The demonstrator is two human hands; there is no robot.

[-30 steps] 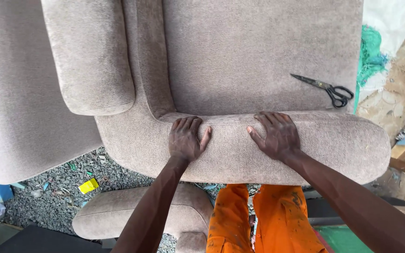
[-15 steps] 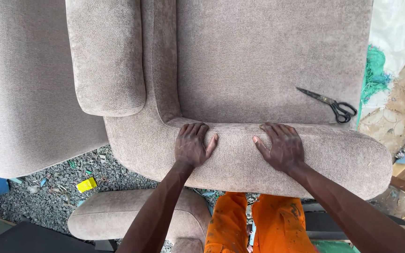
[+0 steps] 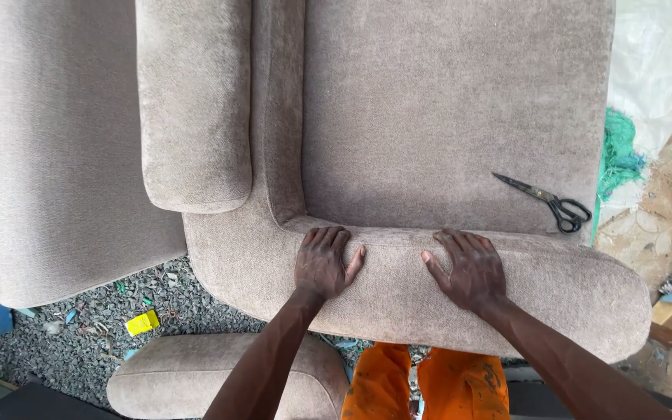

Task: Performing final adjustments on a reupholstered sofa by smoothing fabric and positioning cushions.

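Note:
A beige upholstered sofa piece (image 3: 445,117) fills the middle of the head view. Its padded rounded edge (image 3: 569,299) runs across in front of me. My left hand (image 3: 324,260) lies flat on that edge, palm down, fingers together. My right hand (image 3: 467,268) rests flat on the same edge a little to the right, thumb pointing toward the left hand. Neither hand holds anything. Black-handled scissors (image 3: 547,201) lie shut on the seat surface, up and to the right of my right hand.
A loose beige cushion (image 3: 196,101) lies on the sofa's left part. Another upholstered piece (image 3: 64,155) stands at the left, and a padded arm section (image 3: 173,377) lies on the gravel (image 3: 79,342) below. A yellow scrap (image 3: 142,322) is on the gravel. White sheeting and green netting (image 3: 620,155) at right.
The view has shifted so the sofa and my hands sit lower and further right in the frame. Both hands stay flat on the padded edge, in the same pose.

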